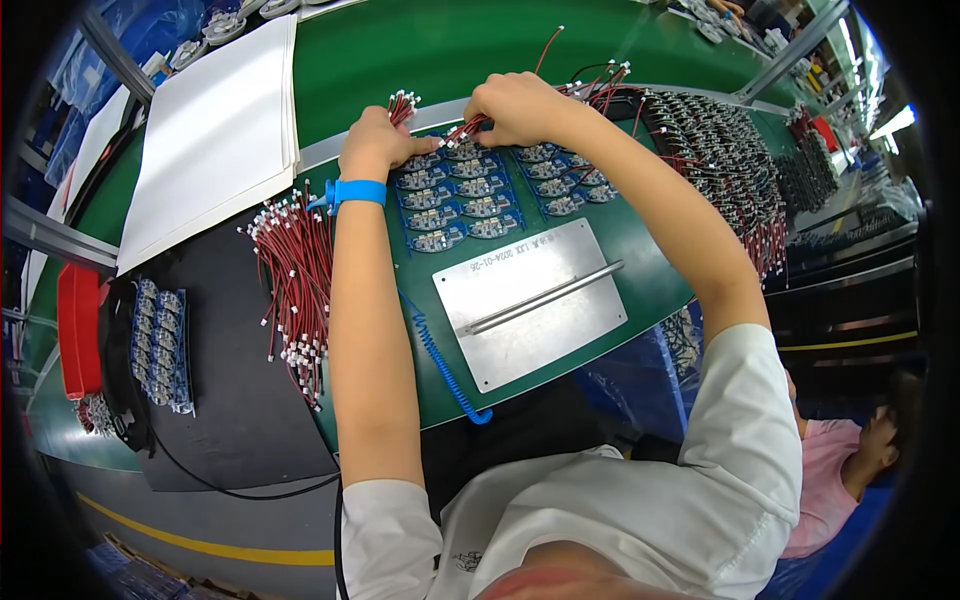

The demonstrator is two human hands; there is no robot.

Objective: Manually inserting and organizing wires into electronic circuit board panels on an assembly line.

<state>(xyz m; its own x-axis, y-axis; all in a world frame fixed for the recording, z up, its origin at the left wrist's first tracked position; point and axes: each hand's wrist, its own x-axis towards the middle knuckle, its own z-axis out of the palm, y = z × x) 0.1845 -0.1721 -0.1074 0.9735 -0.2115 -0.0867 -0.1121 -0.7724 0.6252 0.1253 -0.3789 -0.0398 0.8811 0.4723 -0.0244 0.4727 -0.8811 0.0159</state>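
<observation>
My left hand (375, 143) is closed round a small bundle of red and black wire leads (403, 106) with white connectors, at the far edge of a panel of round blue circuit boards (430, 205). Its thumb reaches right across the top row. Just to the right, my right hand (515, 108) pinches more red wire leads (464, 131), their white ends over the same row. Beside that panel lies a second board panel (562, 182), partly under my right forearm. A blue wrist strap (360, 191) circles my left wrist.
A metal plate (530, 300) with a bar handle lies in front of the panels, near a coiled blue cord (440, 360). Loose wire leads (300, 270) are heaped left of my forearm. Rows of wired parts (710, 150) fill the right side; a person in pink (830, 470) is beyond.
</observation>
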